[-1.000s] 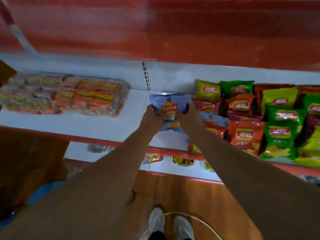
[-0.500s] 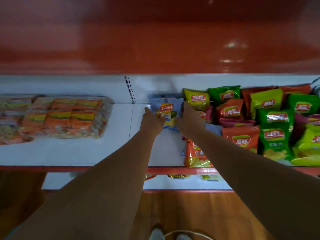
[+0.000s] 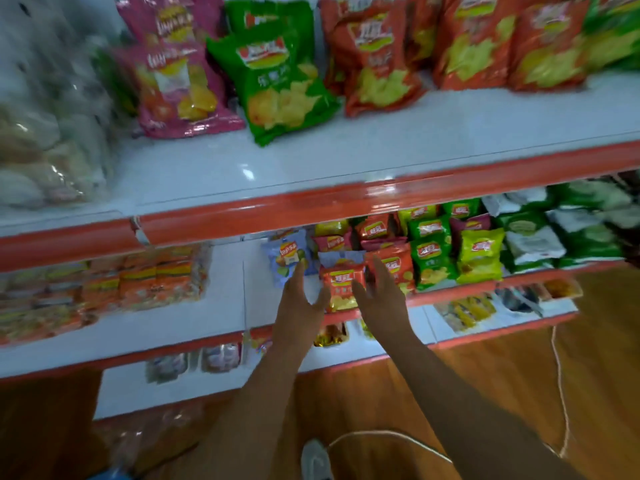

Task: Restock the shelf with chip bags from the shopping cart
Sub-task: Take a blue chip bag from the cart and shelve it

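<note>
A worker's 2 hands, left hand (image 3: pixel 300 299) and right hand (image 3: pixel 378 295), hang spread and holding nothing at the middle shelf (image 3: pixel 225 313), the left nearer the blue chip bag (image 3: pixel 287 256) standing upright just beyond its fingertips, beside an orange bag (image 3: pixel 341 282).

Both hands reach toward the white middle shelf with the red edge (image 3: pixel 221 317). The left hand (image 3: pixel 299 303) and right hand (image 3: pixel 377 299) spread straight fingers, holding nothing, before a pale blue chip bag (image 3: pixel 289 254) and an orange chip bag (image 3: pixel 341 282).
</note>
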Motion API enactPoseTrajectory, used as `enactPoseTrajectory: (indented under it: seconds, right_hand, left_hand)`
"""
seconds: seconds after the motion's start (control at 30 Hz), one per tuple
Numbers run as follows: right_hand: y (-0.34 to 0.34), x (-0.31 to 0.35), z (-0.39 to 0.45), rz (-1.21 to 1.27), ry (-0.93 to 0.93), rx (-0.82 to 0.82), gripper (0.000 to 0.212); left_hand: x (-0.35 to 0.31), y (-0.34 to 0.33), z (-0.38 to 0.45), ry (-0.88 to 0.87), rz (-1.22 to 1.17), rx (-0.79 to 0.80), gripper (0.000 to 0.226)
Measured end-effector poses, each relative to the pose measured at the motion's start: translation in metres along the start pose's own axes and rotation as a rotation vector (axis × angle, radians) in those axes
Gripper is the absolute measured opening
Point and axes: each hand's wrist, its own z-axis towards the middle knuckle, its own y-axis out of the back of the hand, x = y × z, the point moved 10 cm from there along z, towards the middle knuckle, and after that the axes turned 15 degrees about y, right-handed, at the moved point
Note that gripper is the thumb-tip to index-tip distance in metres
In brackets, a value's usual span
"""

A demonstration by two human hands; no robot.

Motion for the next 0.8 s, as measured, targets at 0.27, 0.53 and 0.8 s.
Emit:
enactPoseTrajectory:
  seconds: [0.27,0.53,0.8]
  right_hand:
    - [0.193,-0.003,-0.145,0.174,-0.049,-0.442,0.054]
    - [0.405,-0.072,-0.358,0.217,-0.052,-0.892,0.041]
    - [0.567,-0.153,-0.637,0.079,-0.266,-1.359,0.043]
  left_hand:
    - [-0.107,-0.097,-0.182,-0.280,-0.171,0.271,0.061]
    - [-0.175,-0.276,-0.413,-0.527,-0.126,0.641,0.050]
    - [-0.150,-0.492,-0.694,-0.629,0.084,1.242,0.055]
